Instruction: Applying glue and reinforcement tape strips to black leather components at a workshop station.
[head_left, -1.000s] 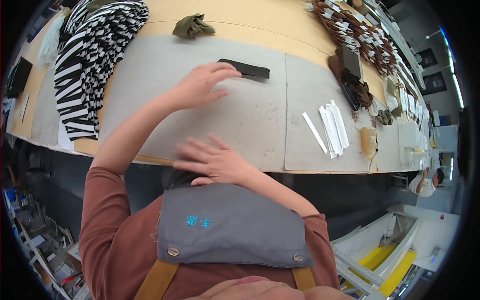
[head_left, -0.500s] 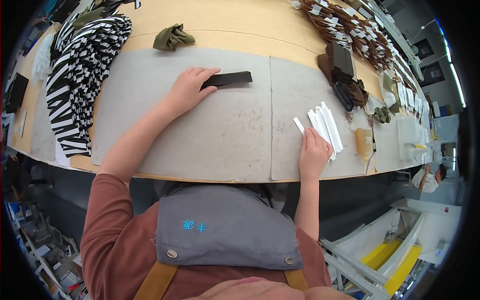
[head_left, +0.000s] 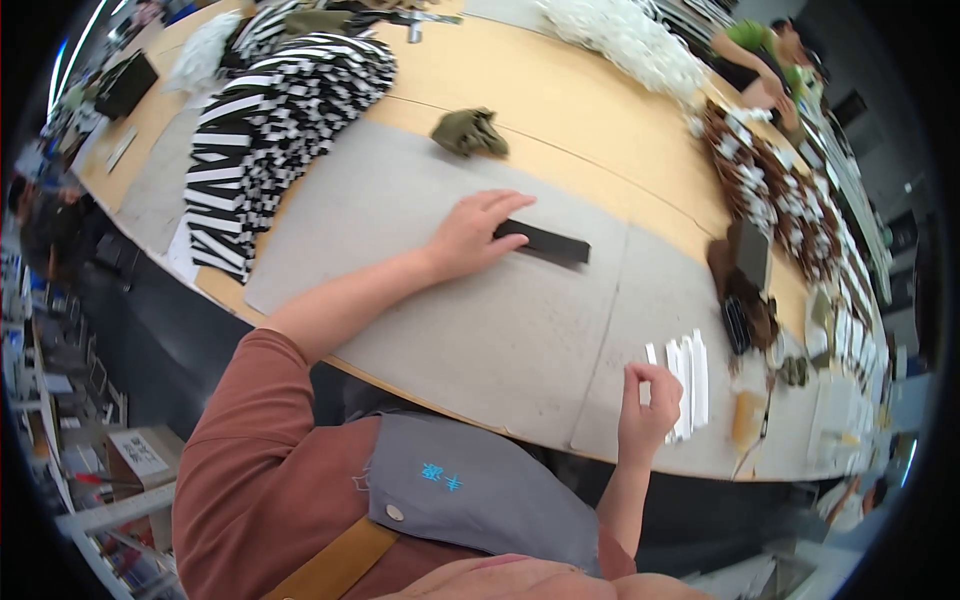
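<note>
My left hand lies flat on the left end of a black strip, pressing it onto the grey felt mat. My right hand is near the table's front edge, its fingers pinched on one of the white strips that lie side by side on a second grey mat. I cannot tell whether that strip is lifted off the mat.
A pile of black-and-white striped fabric covers the left of the wooden table. An olive cloth wad sits beyond the mat. Brown and white pieces and dark items crowd the right. Another person works far off.
My right hand left my lap, reached right to the white strips and now pinches one. My left hand has stayed on the black strip. The view has tilted.
</note>
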